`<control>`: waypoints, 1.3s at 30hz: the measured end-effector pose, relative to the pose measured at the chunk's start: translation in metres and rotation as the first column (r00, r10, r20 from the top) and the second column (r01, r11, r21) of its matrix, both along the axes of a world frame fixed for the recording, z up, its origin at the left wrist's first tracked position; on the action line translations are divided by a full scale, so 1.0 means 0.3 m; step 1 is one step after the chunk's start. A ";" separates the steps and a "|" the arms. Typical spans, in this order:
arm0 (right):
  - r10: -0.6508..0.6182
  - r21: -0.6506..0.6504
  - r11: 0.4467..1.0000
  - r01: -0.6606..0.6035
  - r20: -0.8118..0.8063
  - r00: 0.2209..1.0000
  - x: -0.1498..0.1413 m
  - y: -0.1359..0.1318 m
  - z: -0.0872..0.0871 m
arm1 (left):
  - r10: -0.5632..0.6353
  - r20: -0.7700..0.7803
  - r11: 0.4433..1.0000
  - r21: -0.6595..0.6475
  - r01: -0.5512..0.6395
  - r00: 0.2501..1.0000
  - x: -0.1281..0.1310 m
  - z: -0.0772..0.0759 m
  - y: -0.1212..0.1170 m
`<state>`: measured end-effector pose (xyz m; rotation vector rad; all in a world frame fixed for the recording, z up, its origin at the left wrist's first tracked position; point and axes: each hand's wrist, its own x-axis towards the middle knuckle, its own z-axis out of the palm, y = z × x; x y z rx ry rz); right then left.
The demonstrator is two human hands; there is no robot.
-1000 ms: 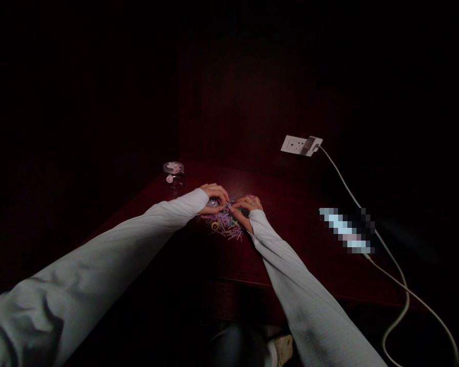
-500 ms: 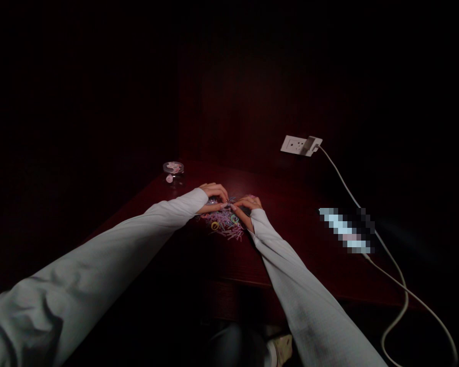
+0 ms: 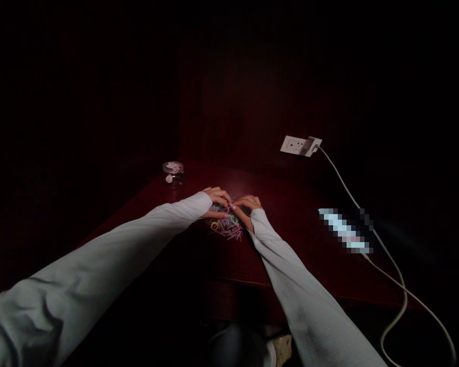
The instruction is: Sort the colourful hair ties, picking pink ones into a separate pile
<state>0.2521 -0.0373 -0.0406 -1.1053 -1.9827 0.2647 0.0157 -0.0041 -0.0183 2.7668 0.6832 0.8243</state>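
Note:
A pile of small pastel strips and rings [image 3: 234, 234], mostly purple and pink, lies on the dark red table; they look like little elastic hair ties, but the dim light hides detail. One yellow ring [image 3: 214, 226] shows at its near left edge. Over the pile's left side, my left hand [image 3: 217, 199] has its thumb apart from the fingers, the thumb low on the strips. Its fingertips meet those of my right hand [image 3: 248, 207], whose thumb and index finger are pinched together at the pile's right side. Whatever sits in that pinch is too small to make out.
A clear lidded jar [image 3: 173, 175] with pink and white pieces stands at the table's back left. On the right lies a pixelated bright phone-like object [image 3: 344, 230] with a white cable [image 3: 398, 270]. A wall socket [image 3: 294, 145] holds a plugged-in charger [image 3: 311, 146].
My left hand has shifted slightly right, and its thumb has parted from the fingers and dropped toward the strips. My right hand stays almost where it was.

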 end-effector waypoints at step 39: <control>-0.452 -0.014 0.890 0.455 -0.146 0.880 0.113 0.035 0.022 | 0.025 0.066 0.999 -0.038 -0.022 0.998 -0.051 -0.013 0.060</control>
